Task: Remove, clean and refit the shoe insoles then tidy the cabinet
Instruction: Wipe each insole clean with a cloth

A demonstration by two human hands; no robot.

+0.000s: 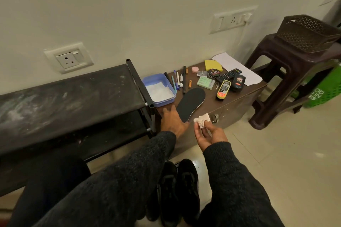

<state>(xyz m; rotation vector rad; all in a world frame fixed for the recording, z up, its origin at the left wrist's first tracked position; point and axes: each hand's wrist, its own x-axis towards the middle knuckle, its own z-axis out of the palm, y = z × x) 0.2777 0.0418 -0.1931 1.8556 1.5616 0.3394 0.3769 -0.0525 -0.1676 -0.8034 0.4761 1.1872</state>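
Note:
A black insole (191, 103) lies flat on the brown cabinet top (238, 96). My left hand (172, 120) lies on the cabinet's front left edge with fingers spread, its thumb touching the heel end of the insole. My right hand (209, 134) is palm up in front of the cabinet and pinches a crumpled white tissue (202, 120) between thumb and fingers. A pair of black shoes (179, 190) stands on the floor below, partly hidden by my sleeves.
A blue tray (160, 90) with white powder sits at the cabinet's left end. Pens, polish tins, a remote and paper crowd the back. A black shoe rack (70, 97) stands to the left. A brown stool (287, 79) carrying a basket stands to the right.

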